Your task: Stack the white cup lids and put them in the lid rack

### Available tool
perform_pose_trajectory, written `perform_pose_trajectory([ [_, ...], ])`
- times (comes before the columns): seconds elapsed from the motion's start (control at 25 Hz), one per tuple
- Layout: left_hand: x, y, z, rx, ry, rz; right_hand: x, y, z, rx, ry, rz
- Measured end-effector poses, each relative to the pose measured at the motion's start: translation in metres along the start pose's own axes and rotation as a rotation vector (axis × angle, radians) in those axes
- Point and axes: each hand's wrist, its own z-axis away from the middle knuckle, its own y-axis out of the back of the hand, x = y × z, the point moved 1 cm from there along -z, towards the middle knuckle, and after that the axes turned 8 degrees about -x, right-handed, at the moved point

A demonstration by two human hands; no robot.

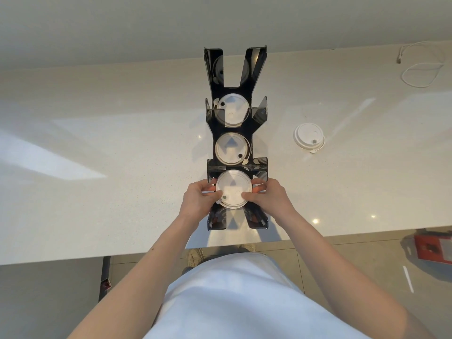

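A tall black lid rack [256, 67] stands on the white counter [122, 143], seen from above. White lids [232, 113] fill its middle slot, and more white lids [231, 149] sit in the slot below that. Over the nearest slot, my left hand [198, 199] and my right hand [269, 198] both grip a stack of white lids [233, 188] by its edges, thumbs resting on top. A separate small stack of white lids [308, 137] lies on the counter to the right of the rack. The rack's far slot shows a dark lid, partly hidden.
A white cable [420, 72] lies coiled at the counter's far right. The counter's front edge runs just below the rack. A red object [433, 248] sits on the tiled floor to the right. My shoes and pale shirt fill the bottom.
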Motion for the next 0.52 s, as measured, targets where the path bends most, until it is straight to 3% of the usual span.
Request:
perform_pose_trajectory([
  [0.28, -0.007, 0.004, 0.002, -0.005, -0.014, 0.005, 0.010, -0.003, 0.008, -0.010, 0.015, -0.132],
  [0.52, -0.011, 0.010, 0.009, -0.029, -0.047, 0.012, 0.018, -0.010, 0.029, 0.089, 0.097, -0.285],
])
